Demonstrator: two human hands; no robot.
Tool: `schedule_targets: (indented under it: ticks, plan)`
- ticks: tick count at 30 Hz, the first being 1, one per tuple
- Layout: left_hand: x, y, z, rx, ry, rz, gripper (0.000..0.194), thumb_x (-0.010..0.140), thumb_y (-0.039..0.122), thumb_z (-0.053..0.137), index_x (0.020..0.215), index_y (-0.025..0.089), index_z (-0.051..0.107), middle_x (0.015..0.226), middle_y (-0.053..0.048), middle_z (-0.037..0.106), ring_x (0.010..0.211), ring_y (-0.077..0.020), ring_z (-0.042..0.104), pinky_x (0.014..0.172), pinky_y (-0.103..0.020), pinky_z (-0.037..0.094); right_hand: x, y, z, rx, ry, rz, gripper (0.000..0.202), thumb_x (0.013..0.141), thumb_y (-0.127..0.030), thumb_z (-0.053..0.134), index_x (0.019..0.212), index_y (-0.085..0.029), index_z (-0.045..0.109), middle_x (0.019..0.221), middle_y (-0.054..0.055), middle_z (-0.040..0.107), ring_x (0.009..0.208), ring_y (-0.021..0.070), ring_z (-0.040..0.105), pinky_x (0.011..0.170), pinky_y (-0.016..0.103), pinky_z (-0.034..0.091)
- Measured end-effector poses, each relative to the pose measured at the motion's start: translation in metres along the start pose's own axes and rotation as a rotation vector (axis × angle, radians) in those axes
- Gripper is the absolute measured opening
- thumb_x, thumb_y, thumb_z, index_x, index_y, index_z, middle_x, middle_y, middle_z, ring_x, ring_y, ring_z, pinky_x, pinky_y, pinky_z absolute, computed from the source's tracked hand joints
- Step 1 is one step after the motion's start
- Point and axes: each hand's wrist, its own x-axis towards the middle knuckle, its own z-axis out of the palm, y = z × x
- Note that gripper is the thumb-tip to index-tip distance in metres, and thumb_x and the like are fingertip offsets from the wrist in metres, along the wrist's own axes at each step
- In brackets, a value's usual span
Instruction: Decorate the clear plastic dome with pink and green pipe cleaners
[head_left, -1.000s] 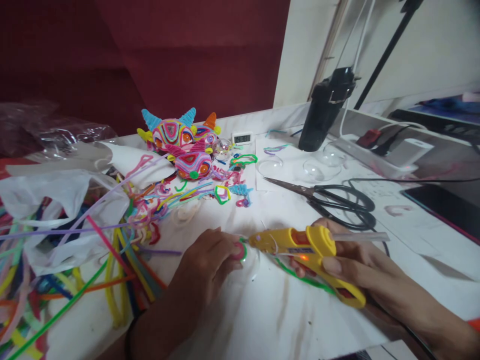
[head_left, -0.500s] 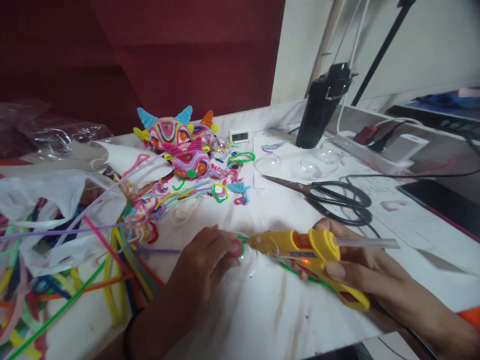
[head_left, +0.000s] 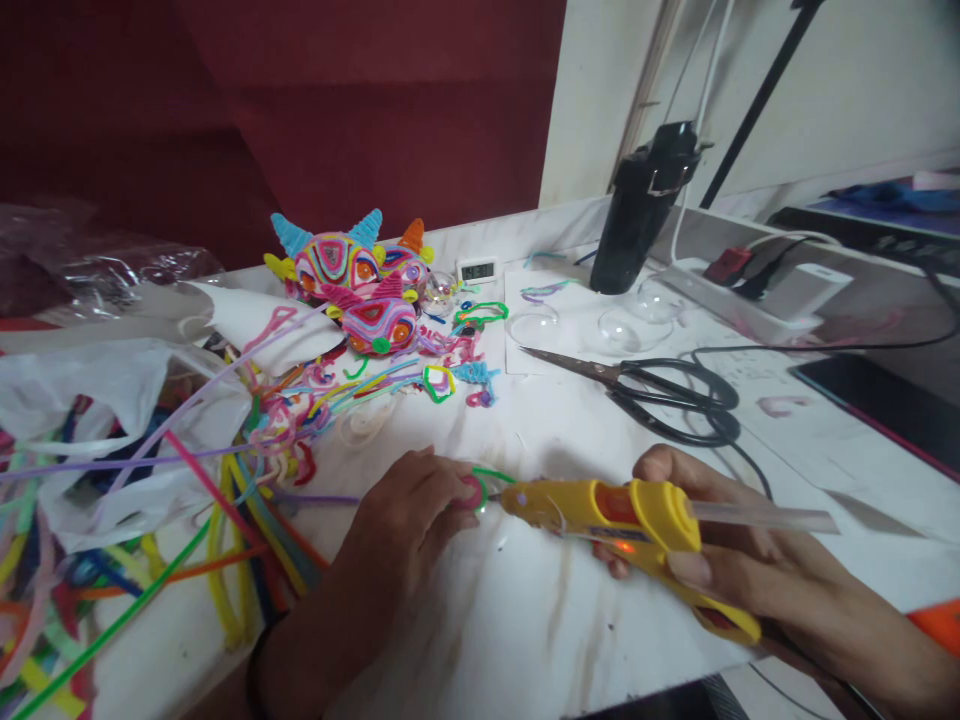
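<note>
My left hand (head_left: pixel 420 505) is closed on a small pink pipe-cleaner coil (head_left: pixel 472 492) edged with green. Its fingers hide most of the piece. A green pipe cleaner (head_left: pixel 493 474) runs from the coil towards the right. In my right hand (head_left: pixel 742 560) is a yellow hot glue gun (head_left: pixel 607 510), its orange light glowing and a clear glue stick (head_left: pixel 765 517) poking out of the back. The gun's nozzle points left, at or very near the coil's green edge; whether it touches I cannot tell.
Scissors (head_left: pixel 637 390) lie behind the gun. Finished pipe-cleaner animal heads (head_left: pixel 330 262) stand at the back, near a small digital clock (head_left: pixel 478 270). Loose pipe cleaners (head_left: pixel 232 560) and a plastic bag (head_left: pixel 127 390) cover the left. A black bottle (head_left: pixel 641 215) and phone (head_left: pixel 885 405) are right.
My right hand and the glue gun have shifted slightly right and down. The loose green strand under the gun no longer shows there. My left hand stays at the coil.
</note>
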Motion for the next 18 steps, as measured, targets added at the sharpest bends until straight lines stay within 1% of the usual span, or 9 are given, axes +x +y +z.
schedule_targets:
  ticks: [4,8,10,12,14,18]
  plan:
    - [-0.001,0.000,0.001,-0.009,0.004,-0.012,0.006,0.089,0.014,0.057,0.091,0.020,0.059,0.093,-0.004,0.068,0.094,-0.0194,0.064,0.098,-0.043,0.047,-0.001,-0.002,0.000,0.000,-0.081,0.021,0.037,0.065,-0.046,0.076,0.090,-0.032,0.053,0.076,0.000,0.066,0.043,0.0127,0.042,0.040,0.025,0.039]
    - [-0.001,-0.001,0.001,-0.009,0.004,0.005,0.006,0.089,0.014,0.056,0.090,0.019,0.058,0.091,-0.004,0.068,0.092,-0.0191,0.065,0.097,-0.042,0.047,0.002,-0.001,-0.002,-0.005,-0.069,0.011,0.037,0.069,-0.045,0.074,0.093,-0.030,0.051,0.074,-0.001,0.064,0.056,0.0155,0.053,0.045,0.022,0.039]
    - [-0.001,-0.001,0.002,-0.014,0.016,-0.006,0.006,0.089,0.013,0.057,0.090,0.019,0.058,0.091,-0.004,0.068,0.092,-0.0190,0.064,0.097,-0.043,0.047,0.005,-0.001,-0.002,0.006,-0.076,0.011,0.036,0.068,-0.045,0.075,0.090,-0.030,0.051,0.073,-0.002,0.062,0.058,0.0153,0.053,0.044,0.020,0.036]
    - [-0.001,-0.001,0.002,-0.020,0.024,-0.007,0.007,0.088,0.013,0.058,0.091,0.019,0.058,0.091,-0.004,0.068,0.091,-0.0189,0.064,0.097,-0.043,0.047,0.008,-0.002,-0.002,0.021,-0.083,0.011,0.036,0.068,-0.044,0.076,0.088,-0.029,0.051,0.073,-0.002,0.062,0.057,0.0139,0.050,0.043,0.019,0.034]
    - [-0.002,-0.001,0.002,-0.024,0.021,-0.006,0.008,0.088,0.012,0.058,0.092,0.020,0.058,0.092,-0.004,0.068,0.091,-0.0191,0.064,0.098,-0.043,0.046,0.011,-0.003,-0.001,0.029,-0.085,0.013,0.036,0.068,-0.044,0.076,0.087,-0.028,0.050,0.075,-0.002,0.062,0.058,0.0138,0.051,0.045,0.019,0.036]
    - [-0.002,-0.001,0.002,-0.023,0.007,-0.004,0.008,0.089,0.014,0.056,0.093,0.020,0.058,0.093,-0.004,0.069,0.092,-0.0189,0.064,0.098,-0.043,0.046,0.013,-0.003,0.000,0.042,-0.097,0.011,0.036,0.070,-0.044,0.075,0.090,-0.028,0.049,0.079,-0.002,0.061,0.067,0.0156,0.055,0.050,0.020,0.040]
